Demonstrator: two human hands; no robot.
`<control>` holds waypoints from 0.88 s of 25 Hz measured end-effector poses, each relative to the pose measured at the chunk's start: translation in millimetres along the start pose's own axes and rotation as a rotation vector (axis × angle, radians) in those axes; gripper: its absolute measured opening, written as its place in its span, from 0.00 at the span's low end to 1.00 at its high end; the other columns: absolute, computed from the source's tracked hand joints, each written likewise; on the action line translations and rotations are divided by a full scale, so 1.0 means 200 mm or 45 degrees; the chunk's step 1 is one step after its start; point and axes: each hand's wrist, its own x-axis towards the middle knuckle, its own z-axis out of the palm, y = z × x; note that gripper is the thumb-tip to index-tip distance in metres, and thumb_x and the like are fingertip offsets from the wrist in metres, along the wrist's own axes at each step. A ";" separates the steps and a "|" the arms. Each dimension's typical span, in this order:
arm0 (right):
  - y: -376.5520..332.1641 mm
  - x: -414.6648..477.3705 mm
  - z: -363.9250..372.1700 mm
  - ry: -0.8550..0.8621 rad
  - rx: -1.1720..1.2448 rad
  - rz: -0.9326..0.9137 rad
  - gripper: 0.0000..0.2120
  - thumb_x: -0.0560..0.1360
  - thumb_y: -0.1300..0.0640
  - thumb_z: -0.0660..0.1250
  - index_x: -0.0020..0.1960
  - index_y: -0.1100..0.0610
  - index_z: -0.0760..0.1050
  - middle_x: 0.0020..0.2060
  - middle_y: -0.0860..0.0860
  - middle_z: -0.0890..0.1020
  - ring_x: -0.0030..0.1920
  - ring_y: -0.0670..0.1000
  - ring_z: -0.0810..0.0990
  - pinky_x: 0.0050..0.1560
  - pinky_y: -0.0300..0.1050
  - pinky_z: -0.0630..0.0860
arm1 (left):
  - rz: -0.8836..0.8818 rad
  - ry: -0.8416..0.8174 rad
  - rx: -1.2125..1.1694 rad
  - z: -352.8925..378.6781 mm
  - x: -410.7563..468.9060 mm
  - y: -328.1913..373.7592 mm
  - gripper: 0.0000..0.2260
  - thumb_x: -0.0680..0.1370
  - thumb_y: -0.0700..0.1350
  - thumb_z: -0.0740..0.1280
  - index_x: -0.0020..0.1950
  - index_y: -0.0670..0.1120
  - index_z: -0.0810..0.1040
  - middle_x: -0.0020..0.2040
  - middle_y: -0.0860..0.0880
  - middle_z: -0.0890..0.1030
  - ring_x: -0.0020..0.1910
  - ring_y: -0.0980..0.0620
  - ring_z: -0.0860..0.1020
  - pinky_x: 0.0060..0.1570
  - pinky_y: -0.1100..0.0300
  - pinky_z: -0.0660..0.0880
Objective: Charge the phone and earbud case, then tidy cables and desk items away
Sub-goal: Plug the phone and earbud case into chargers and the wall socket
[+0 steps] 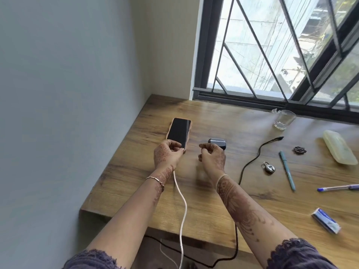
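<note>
The phone (178, 132) is lying face up near the counter's (213, 200) left edge, and the left grip (167, 154) is pinching the white cable (182, 206) at the phone's near end; the plug itself is hiding under the fingers, so whether it is seated cannot be told. The right grip (212, 157) is hovering just in front of the case (218, 143), fingers loosely curled and seemingly holding nothing. The white cable is hanging off the near edge, so its weight, or a snag by a forearm, is likely risking a half-seated plug or dragging the phone toward the left edge. The black cable (250, 164) is snaking from the near edge toward the back, its free end well apart from the case; pulling it across is risking a sweep into the padlock (269, 167) and pen (287, 170) beside it. Bare wood is lying open between phone and case and along the near edge; the right side is crowding up, with a glass (284, 119) at the back edge.
</note>
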 end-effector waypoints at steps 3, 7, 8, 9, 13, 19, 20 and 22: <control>0.02 0.00 -0.13 0.134 -0.001 0.004 0.11 0.69 0.59 0.63 0.35 0.45 0.78 0.38 0.50 0.85 0.42 0.54 0.84 0.51 0.54 0.81 | 0.085 -0.087 -0.026 0.11 -0.04 0.06 0.06 0.70 0.45 0.74 0.45 0.47 0.81 0.38 0.54 0.81 0.38 0.55 0.80 0.47 0.59 0.79; 0.05 0.01 -0.32 0.290 0.002 0.002 0.09 0.67 0.57 0.61 0.34 0.45 0.78 0.31 0.49 0.83 0.38 0.54 0.84 0.48 0.56 0.81 | 0.137 -0.316 -0.064 0.31 -0.12 0.16 0.03 0.70 0.47 0.73 0.41 0.50 0.80 0.40 0.52 0.83 0.44 0.49 0.83 0.50 0.52 0.80; 0.06 0.01 -0.37 0.319 0.003 0.004 0.10 0.67 0.57 0.61 0.35 0.45 0.78 0.31 0.49 0.83 0.38 0.54 0.84 0.48 0.56 0.81 | 0.152 -0.369 -0.062 0.35 -0.15 0.18 0.03 0.70 0.47 0.73 0.41 0.50 0.80 0.40 0.52 0.83 0.45 0.48 0.83 0.51 0.51 0.80; 0.07 0.03 -0.42 0.349 -0.002 0.013 0.10 0.68 0.58 0.62 0.36 0.45 0.78 0.32 0.49 0.83 0.39 0.54 0.84 0.48 0.56 0.81 | 0.179 -0.416 -0.042 0.41 -0.17 0.19 0.03 0.70 0.47 0.72 0.42 0.50 0.80 0.41 0.51 0.83 0.46 0.48 0.83 0.53 0.52 0.79; 0.11 0.08 -0.60 0.450 0.029 0.040 0.11 0.71 0.60 0.62 0.37 0.46 0.78 0.35 0.49 0.83 0.40 0.54 0.84 0.49 0.57 0.81 | 0.255 -0.515 0.114 0.56 -0.25 0.22 0.09 0.72 0.45 0.71 0.51 0.47 0.82 0.48 0.50 0.85 0.47 0.53 0.81 0.55 0.61 0.75; 0.20 0.15 -0.74 0.484 0.129 0.138 0.13 0.73 0.63 0.59 0.36 0.49 0.75 0.31 0.47 0.81 0.34 0.52 0.83 0.47 0.57 0.81 | 0.389 -0.473 0.253 0.79 -0.28 0.30 0.11 0.71 0.47 0.73 0.52 0.48 0.82 0.48 0.51 0.84 0.44 0.56 0.80 0.48 0.67 0.74; 0.22 0.17 -0.77 0.470 0.119 0.140 0.13 0.73 0.63 0.59 0.36 0.49 0.75 0.31 0.47 0.81 0.35 0.52 0.83 0.47 0.57 0.81 | 0.402 -0.478 0.330 0.85 -0.28 0.31 0.12 0.70 0.48 0.74 0.52 0.48 0.82 0.49 0.51 0.83 0.46 0.55 0.80 0.50 0.65 0.74; 0.24 0.17 -0.76 0.456 0.107 0.126 0.13 0.73 0.62 0.59 0.36 0.48 0.75 0.32 0.46 0.82 0.36 0.52 0.84 0.47 0.57 0.81 | 0.419 -0.478 0.471 0.87 -0.27 0.28 0.11 0.70 0.50 0.74 0.50 0.49 0.82 0.52 0.49 0.81 0.52 0.51 0.79 0.55 0.60 0.75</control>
